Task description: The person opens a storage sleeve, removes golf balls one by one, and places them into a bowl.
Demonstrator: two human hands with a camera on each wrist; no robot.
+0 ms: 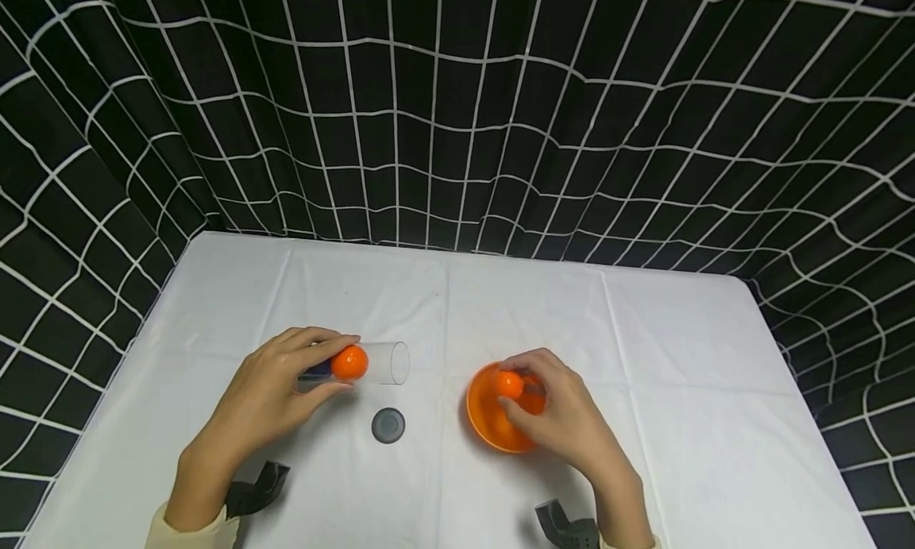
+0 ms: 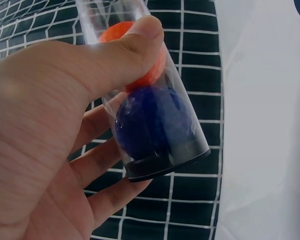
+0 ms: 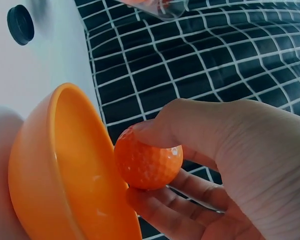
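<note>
My left hand grips a clear plastic tube between thumb and fingers, its open end pointing right in the head view. Inside the tube sit a dark blue ball, against the black end cap, and an orange ball beside it, partly behind the thumb in the left wrist view. With thumb and fingers, my right hand pinches an orange golf ball just over the rim of an orange bowl. Part of the bowl's inside is hidden by that hand.
A loose dark grey cap lies on the white-covered table between the tube and the bowl. Black curtains with a white grid stand behind the table and along both sides. Dark wrist mounts show below the hands.
</note>
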